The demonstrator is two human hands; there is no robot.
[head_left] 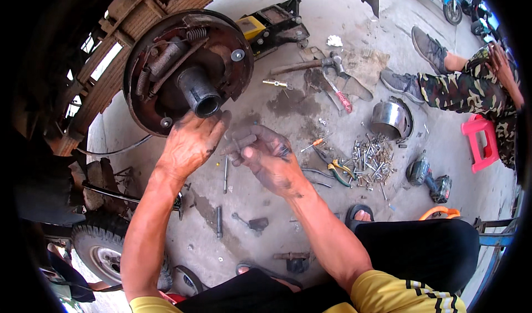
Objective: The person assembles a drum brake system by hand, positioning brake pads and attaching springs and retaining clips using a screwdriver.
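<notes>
A rusty brake drum backing plate [227, 83] with springs and a brake cylinder [169, 58] stands at the upper left. From its middle sticks out a dark greasy axle tube [199, 94]. My left hand [194, 138] reaches up to the plate's lower edge, just below the tube's open end; its fingertips are hidden there. Just to the right, my right hand [271, 160] is blackened with grease. Its fingers are curled in toward the thumb in a pinch, around something too small or blurred to make out. On the floor below the hands lies a thin metal rod [225, 174].
A floor jack [277, 27] stands behind the plate. A hammer [302, 66], pliers [339, 172], a pile of bolts [374, 160], a shiny metal drum [388, 119] and a cordless drill [426, 177] lie to the right. Another person's camouflage-trousered leg [454, 91] is beside a pink stool [481, 141].
</notes>
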